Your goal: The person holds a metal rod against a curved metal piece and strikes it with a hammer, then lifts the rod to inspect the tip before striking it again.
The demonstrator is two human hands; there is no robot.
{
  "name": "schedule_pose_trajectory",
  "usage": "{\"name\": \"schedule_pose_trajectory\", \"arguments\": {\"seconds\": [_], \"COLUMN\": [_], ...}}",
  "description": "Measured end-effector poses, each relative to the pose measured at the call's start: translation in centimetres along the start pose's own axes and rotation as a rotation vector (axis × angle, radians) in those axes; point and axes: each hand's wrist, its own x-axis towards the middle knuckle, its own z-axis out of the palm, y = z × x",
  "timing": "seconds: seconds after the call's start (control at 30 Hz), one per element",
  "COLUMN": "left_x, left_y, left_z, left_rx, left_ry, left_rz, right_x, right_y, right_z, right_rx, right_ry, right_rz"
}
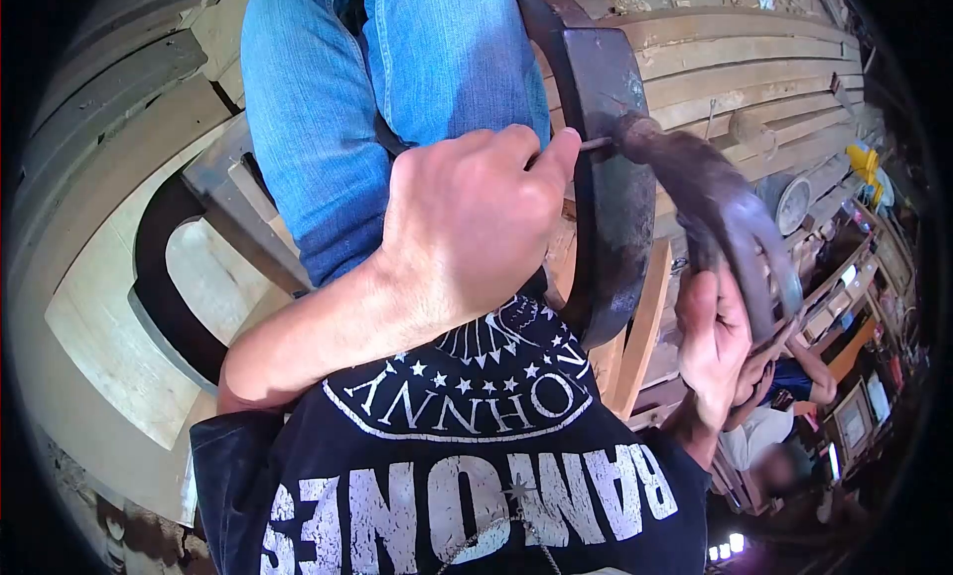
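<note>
The thumb and fingers of my left hand (pixel 481 213) pinch a thin nail (pixel 596 143), which points at a dark, curved piece (pixel 611 203) standing beside my knees. Close to the nail's outer end is the striking face of a claw hammer (pixel 715 188), with its claw towards the lower right. My right hand (pixel 713 327) is closed around the hammer's handle, most of which is hidden behind the head. Whether the hammer face touches the nail is hard to tell.
Another dark curved piece (pixel 164 267) lies at the left by pale boards (pixel 109 327). Long planks (pixel 745 59) fill the upper right. Another person (pixel 759 436) is at the lower right, near cluttered shelving. A yellow object (pixel 867 168) is at the far right.
</note>
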Motion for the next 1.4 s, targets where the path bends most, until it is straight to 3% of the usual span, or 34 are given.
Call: {"name": "schedule_pose_trajectory", "arguments": {"seconds": [0.07,0.13,0.2,0.23,0.27,0.33,0.4,0.47,0.6,0.73,0.77,0.8,0.9,0.97,1.07,1.4], "left_x": [0.1,0.1,0.1,0.0,0.0,0.1,0.0,0.0,0.0,-0.4,-0.4,-0.6,-0.5,-0.2,-0.1,-0.5], "left_y": [0.0,0.2,0.2,0.3,0.3,0.3,0.2,0.1,0.0,-1.0,-1.1,-1.1,-0.9,-0.8,-0.5,-0.8], "left_z": [0.0,-0.3,-0.3,-0.3,-0.3,-0.1,0.0,0.0,0.1,-0.1,-0.3,-0.6,-1.1,-1.5,-2.4,-4.5], "left_rx": [-0.008,0.009,0.018,0.027,0.027,0.008,0.018,0.029,-0.011,-0.161,-0.157,-0.207,-0.306,-0.352,-0.426,-0.469], "left_ry": [0.023,-0.018,-0.018,-0.018,-0.018,0.015,0.014,0.011,0.013,0.013,0.015,0.045,0.132,0.192,0.198,0.226], "left_rz": [0.009,-0.020,-0.020,-0.017,-0.016,-0.012,-0.009,-0.005,-0.007,0.032,0.036,0.068,0.125,0.158,0.192,0.203], "right_x": [0.5,-0.3,0.0,-0.5,-0.5,-0.2,0.2,0.2,1.7,1.0,0.6,1.4,2.4,2.8,4.1,7.8], "right_y": [-1.0,0.1,0.3,0.3,0.1,-0.4,-0.2,0.1,-2.8,-0.8,0.2,-2.1,-3.3,-4.8,-4.9,-7.3], "right_z": [0.4,0.2,0.0,-0.7,-0.4,0.7,0.4,-0.4,-0.4,0.5,1.1,1.3,1.7,2.7,4.3,7.1], "right_rx": [-0.173,-0.166,0.137,0.156,0.157,-0.158,-0.211,0.097,0.056,0.259,0.321,0.480,0.504,0.958,1.285,1.232], "right_ry": [0.154,0.169,0.045,-0.010,-0.008,0.253,0.252,0.040,0.099,0.147,0.245,0.268,0.222,0.262,0.069,0.145], "right_rz": [-0.070,-0.016,0.030,0.284,0.284,-0.017,-0.113,0.019,0.171,0.048,0.024,0.154,0.041,0.204,0.086,0.078]}}
